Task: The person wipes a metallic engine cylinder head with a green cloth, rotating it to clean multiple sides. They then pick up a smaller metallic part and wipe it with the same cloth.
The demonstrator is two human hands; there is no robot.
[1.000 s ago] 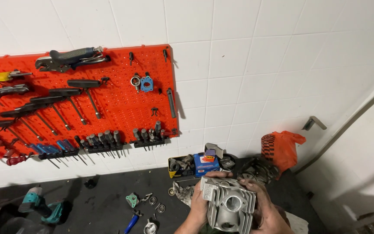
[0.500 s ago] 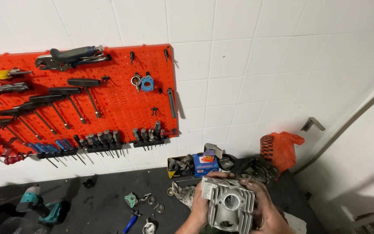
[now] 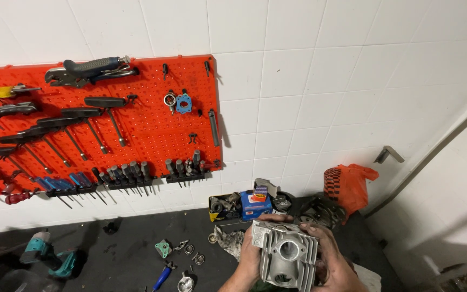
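My view is bright and evenly lit from above; the white tiled wall (image 3: 325,70) shows a soft sheen without harsh glare. Hanging tools throw short shadows down the red pegboard (image 3: 147,135). The dark tabletop (image 3: 125,254) looks dimmer, and straight lines bow slightly near the edges.

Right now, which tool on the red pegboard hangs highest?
The large black-handled locking pliers, lying horizontally along the top edge of the red pegboard; every screwdriver and T-handle wrench hangs lower.
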